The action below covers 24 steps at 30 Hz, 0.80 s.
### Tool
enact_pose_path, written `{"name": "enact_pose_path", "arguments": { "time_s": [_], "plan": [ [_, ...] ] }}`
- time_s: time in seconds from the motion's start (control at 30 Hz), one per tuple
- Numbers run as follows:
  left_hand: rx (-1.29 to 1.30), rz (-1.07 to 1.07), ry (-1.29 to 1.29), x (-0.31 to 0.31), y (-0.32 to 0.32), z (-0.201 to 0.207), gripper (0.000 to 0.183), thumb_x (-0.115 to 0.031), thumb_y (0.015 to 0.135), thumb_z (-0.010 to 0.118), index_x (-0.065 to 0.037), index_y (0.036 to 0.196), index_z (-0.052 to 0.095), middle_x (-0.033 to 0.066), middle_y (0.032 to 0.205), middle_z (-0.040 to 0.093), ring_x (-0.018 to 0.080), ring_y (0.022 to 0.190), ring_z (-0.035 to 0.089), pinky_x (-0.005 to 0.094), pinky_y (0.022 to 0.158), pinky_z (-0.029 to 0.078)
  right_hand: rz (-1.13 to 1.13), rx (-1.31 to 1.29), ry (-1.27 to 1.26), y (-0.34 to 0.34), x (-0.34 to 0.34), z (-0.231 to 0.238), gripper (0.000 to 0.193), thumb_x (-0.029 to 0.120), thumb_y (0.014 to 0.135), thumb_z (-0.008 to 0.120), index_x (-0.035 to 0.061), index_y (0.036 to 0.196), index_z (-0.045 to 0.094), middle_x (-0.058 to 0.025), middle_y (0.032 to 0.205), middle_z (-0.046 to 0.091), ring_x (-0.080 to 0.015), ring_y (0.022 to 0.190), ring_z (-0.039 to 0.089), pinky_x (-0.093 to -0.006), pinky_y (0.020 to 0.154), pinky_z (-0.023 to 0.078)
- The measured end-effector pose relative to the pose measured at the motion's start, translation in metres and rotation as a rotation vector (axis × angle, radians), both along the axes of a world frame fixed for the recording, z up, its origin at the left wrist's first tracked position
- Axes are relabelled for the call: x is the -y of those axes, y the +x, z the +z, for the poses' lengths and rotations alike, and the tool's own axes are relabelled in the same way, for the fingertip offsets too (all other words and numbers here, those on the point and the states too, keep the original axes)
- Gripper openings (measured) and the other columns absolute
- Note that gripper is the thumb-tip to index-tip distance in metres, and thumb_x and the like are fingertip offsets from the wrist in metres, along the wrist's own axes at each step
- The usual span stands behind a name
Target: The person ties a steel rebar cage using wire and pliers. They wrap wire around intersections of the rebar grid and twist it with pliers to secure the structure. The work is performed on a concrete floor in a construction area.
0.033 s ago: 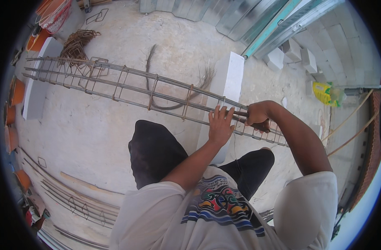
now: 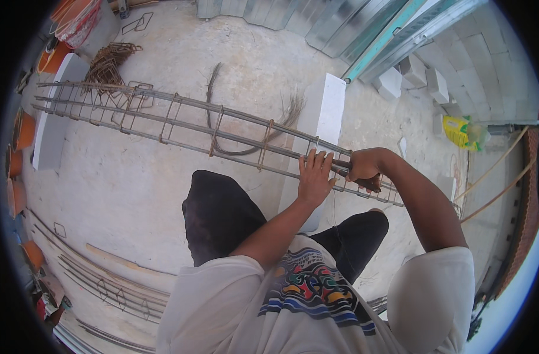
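Note:
A long rebar cage (image 2: 240,141) of steel bars and square stirrups lies across in front of me, propped on white blocks. My right hand (image 2: 364,166) is closed around a dark tool with brownish handles, which looks like pincers (image 2: 342,164). The jaws sit among the bars just right of my left hand. Fingers stretched out, my left hand (image 2: 315,177) lies over the near bars beside a stirrup. A thin wire hangs below it toward my right knee. What the jaws bite on is too small to make out.
One white block (image 2: 332,109) is under the cage near my hands, another (image 2: 50,138) under its far left end. Behind lie a loop of tie wire (image 2: 211,94) and a pile of rusty stirrups (image 2: 110,62). Loose rods (image 2: 104,277) lie at lower left; metal sheets (image 2: 328,23) stand at the back.
My left hand has shifted very slightly to the right along the bars. My right hand and elbow have dropped a little, still with the tool in the grip.

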<state>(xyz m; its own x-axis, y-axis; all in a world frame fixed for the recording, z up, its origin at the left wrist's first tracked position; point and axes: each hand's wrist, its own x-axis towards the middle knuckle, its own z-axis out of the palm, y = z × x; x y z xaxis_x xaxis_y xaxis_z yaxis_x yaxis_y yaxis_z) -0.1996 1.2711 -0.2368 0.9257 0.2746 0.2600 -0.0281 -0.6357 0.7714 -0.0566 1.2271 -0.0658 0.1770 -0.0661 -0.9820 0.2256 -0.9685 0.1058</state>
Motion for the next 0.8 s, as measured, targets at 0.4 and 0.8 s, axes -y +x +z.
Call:
{"name": "enact_pose_path", "arguments": {
  "time_s": [0.4,0.8],
  "plan": [
    [-0.118,-0.265,-0.251,0.006,0.054,0.009,0.031,0.001,0.069,0.067,-0.006,0.097,0.057,0.0117,0.103,0.062,0.035,0.102,0.057,0.0444,0.085,0.047,1.207,1.085,0.12,-0.077,0.042,-0.015,0.03,0.026,0.088,0.062,0.0022,0.107,0.064,-0.0087,0.093,0.064,-0.0276,0.086,0.067,-0.0463,0.073,0.053],
    [0.165,-0.164,-0.19,0.026,0.04,0.019,0.032,-0.004,0.07,0.072,-0.007,0.098,0.057,0.0119,0.094,0.059,0.0303,0.098,0.057,0.0474,0.089,0.04,-0.193,0.028,0.011,0.012,0.031,-0.009,0.025,0.012,0.076,0.067,-0.0123,0.084,0.064,-0.017,0.072,0.066,-0.0272,0.055,0.067,-0.0362,0.046,0.056]
  ]
}}
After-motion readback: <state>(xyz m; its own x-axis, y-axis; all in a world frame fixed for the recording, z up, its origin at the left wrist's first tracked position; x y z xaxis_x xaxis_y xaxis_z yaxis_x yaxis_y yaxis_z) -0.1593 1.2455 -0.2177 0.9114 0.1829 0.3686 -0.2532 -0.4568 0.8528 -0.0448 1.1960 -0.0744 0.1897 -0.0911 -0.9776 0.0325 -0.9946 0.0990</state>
